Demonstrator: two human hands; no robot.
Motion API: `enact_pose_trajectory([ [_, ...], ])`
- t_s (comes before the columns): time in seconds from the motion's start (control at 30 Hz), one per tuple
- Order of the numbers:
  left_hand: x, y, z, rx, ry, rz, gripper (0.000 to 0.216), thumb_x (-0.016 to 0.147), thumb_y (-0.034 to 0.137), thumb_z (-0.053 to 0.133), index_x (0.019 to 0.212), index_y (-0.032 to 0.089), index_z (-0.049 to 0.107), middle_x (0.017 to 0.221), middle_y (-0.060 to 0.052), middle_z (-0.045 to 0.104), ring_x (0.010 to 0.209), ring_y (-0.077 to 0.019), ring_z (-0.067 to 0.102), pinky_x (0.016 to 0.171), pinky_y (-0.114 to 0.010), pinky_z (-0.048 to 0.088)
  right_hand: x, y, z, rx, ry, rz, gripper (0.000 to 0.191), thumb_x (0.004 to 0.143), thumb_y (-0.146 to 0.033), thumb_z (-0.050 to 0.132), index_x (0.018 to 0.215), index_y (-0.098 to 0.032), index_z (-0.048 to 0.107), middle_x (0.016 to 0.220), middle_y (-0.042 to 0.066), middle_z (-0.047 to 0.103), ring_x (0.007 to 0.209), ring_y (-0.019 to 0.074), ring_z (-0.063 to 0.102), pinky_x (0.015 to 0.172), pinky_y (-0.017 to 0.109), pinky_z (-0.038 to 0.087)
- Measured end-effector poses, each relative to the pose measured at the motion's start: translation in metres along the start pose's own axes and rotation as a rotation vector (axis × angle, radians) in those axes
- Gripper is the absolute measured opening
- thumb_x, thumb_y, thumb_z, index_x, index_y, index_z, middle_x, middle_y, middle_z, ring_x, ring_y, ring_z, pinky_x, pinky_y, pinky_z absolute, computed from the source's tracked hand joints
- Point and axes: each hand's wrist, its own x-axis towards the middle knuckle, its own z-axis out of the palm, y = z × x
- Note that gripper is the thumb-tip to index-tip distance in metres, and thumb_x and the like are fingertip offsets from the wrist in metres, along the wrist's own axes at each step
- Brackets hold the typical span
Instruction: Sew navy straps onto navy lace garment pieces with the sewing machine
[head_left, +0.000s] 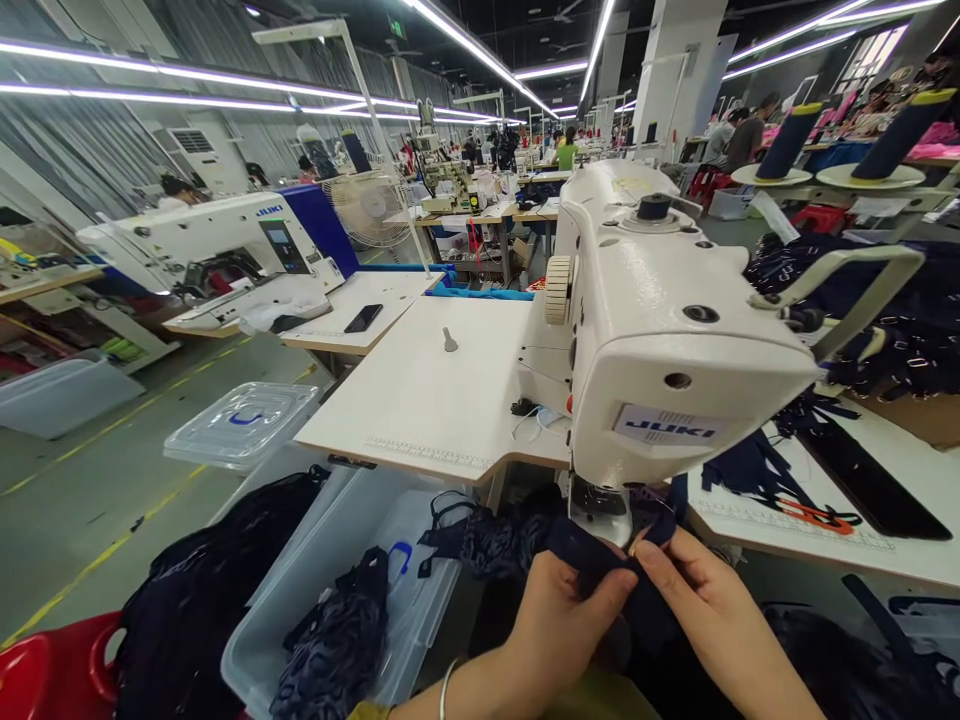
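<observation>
My left hand (562,625) and my right hand (701,595) are both closed in a pinch on a dark navy fabric piece (600,560) just below the head of a white JUKI sewing machine (660,330). The cloth runs left into a patterned dark garment (495,540) that hangs over the table's front edge. The machine's needle area (600,505) sits right above my fingers. A thin bracelet circles my left wrist.
The white sewing table (435,390) extends left. Clear plastic bins (352,560) with dark garments stand below it, and a red tub (52,665) at bottom left. Orange scissors (821,515) and dark straps lie on the right. Other machines and workers fill the hall behind.
</observation>
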Motion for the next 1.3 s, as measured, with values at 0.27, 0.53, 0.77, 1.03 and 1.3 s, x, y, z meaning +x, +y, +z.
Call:
enact_pose_trajectory([
  [0.27,0.0,0.004,-0.006,0.291,0.09,0.279,0.009,0.083,0.014,0.062,0.087,0.018,0.07,0.084,-0.002,0.072,0.079,-0.0162,0.067,0.075,-0.024,0.052,0.0,0.005,0.0,-0.037,-0.022,-0.181,0.026,0.085,-0.042,0.062,0.105,-0.026,0.068,0.108,0.006,0.069,0.1,0.0221,0.064,0.09,0.03,0.052],
  [0.53,-0.006,-0.013,-0.009,0.461,0.144,0.63,0.016,0.085,0.01,0.064,0.097,0.019,0.067,0.084,-0.002,0.07,0.076,-0.0128,0.067,0.07,-0.02,0.054,-0.007,0.038,0.002,-0.147,0.207,-0.543,0.009,0.082,-0.019,0.067,0.08,-0.027,0.067,0.09,0.002,0.067,0.084,0.0169,0.065,0.074,0.023,0.055],
  [0.77,-0.01,-0.024,-0.014,0.481,0.107,0.664,0.029,0.086,0.007,0.061,0.111,0.023,0.062,0.094,-0.002,0.068,0.085,-0.0136,0.067,0.078,-0.022,0.054,-0.007,0.041,0.0,-0.223,0.088,-0.775,0.029,0.081,-0.002,0.061,0.09,-0.029,0.065,0.091,0.0,0.064,0.083,0.0163,0.063,0.071,0.026,0.054],
  [1.03,-0.008,-0.016,-0.017,0.402,0.043,0.612,0.032,0.086,0.007,0.061,0.115,0.021,0.064,0.103,-0.006,0.067,0.093,-0.0168,0.066,0.084,-0.025,0.054,-0.008,0.032,-0.004,-0.335,0.095,-0.869,0.03,0.079,-0.002,0.061,0.092,-0.029,0.065,0.086,-0.001,0.068,0.078,0.0148,0.066,0.066,0.022,0.056],
  [1.3,-0.009,-0.016,-0.007,0.183,0.065,0.173,0.017,0.084,0.032,0.067,0.082,0.015,0.068,0.063,-0.002,0.064,0.054,-0.0139,0.063,0.051,-0.022,0.051,-0.004,0.026,-0.003,-0.301,0.094,-0.362,0.009,0.084,-0.034,0.064,0.079,-0.026,0.068,0.084,0.001,0.071,0.079,0.0187,0.068,0.066,0.022,0.056],
])
